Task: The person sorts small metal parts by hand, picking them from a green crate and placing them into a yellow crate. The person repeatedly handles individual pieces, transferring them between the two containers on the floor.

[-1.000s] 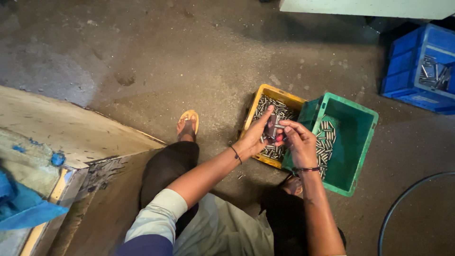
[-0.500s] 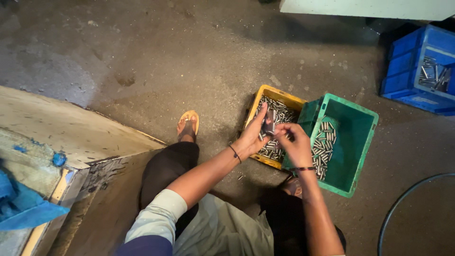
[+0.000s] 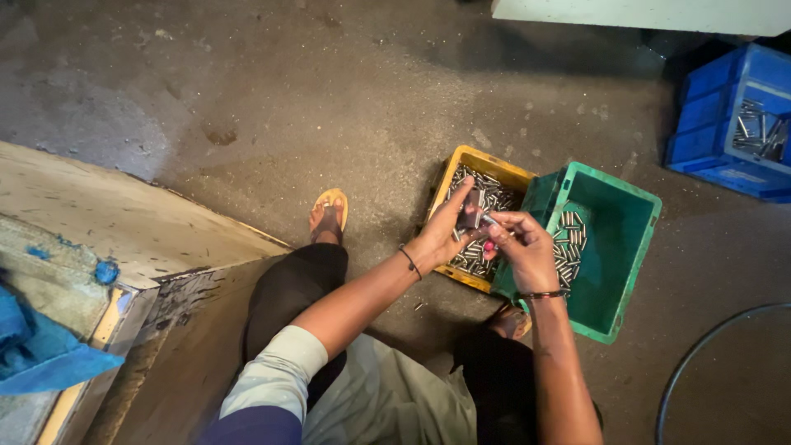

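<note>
1. The left hand point(image 3: 445, 235) hovers over the yellow crate point(image 3: 482, 169), fingers curled around a small dark metal piece point(image 3: 470, 213) that looks flat and dull grey.
2. The right hand point(image 3: 523, 247) sits just beside it, fingertips pinched on a thin, shiny metal pin point(image 3: 492, 221) at the edge of the dark piece.
3. The yellow crate holds a heap of short, silvery metal pins, all alike.
4. The green crate point(image 3: 630, 255) touches the yellow one and stands tilted on the floor; a smaller cluster of the same pins lies against its near wall.
5. A blue crate point(image 3: 700, 124) with more metal parts stands well apart, at the far right.
6. A sandalled foot point(image 3: 329, 216) rests on the concrete floor point(image 3: 272, 91), left of the yellow crate.
</note>
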